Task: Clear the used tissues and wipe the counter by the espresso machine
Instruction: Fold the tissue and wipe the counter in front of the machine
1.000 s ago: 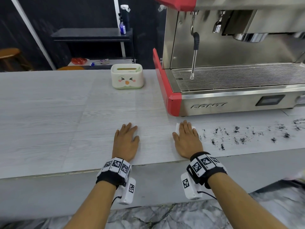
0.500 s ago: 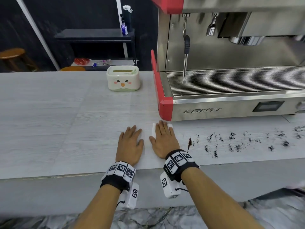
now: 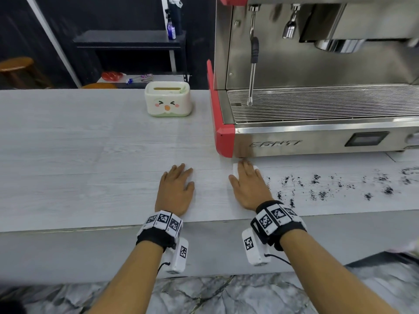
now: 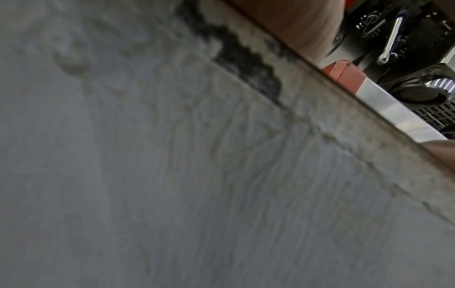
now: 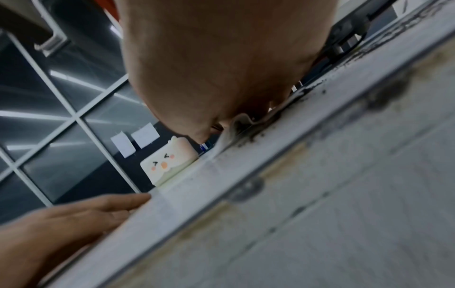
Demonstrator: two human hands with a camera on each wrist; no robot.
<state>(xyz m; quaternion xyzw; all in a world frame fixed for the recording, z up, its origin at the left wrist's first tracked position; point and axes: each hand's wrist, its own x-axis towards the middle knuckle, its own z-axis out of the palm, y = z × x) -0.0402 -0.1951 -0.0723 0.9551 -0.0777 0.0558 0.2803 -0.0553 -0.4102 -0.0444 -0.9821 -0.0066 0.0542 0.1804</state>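
My right hand [image 3: 248, 182] lies flat on the pale wood counter [image 3: 90, 166], just in front of the espresso machine [image 3: 317, 114] and its red corner. It presses a white tissue [image 3: 235, 170], whose edges show beside the fingers. In the right wrist view the tissue [image 5: 235, 126] is rumpled under the palm with dark specks along it. Coffee grounds [image 3: 317, 184] are scattered on the counter to the right of that hand. My left hand [image 3: 178, 182] rests flat and bare on the counter a hand's width to the left.
A cream tissue box with a duck face [image 3: 167, 102] stands at the back of the counter, left of the machine. The steam wand [image 3: 252, 64] hangs over the drip tray. Behind the counter are a dark shelf [image 3: 129, 39] and a wooden stool [image 3: 15, 66].
My right hand slid the tissue left towards my left hand, then back to the right, in front of the machine's corner. The left hand has stayed in place.
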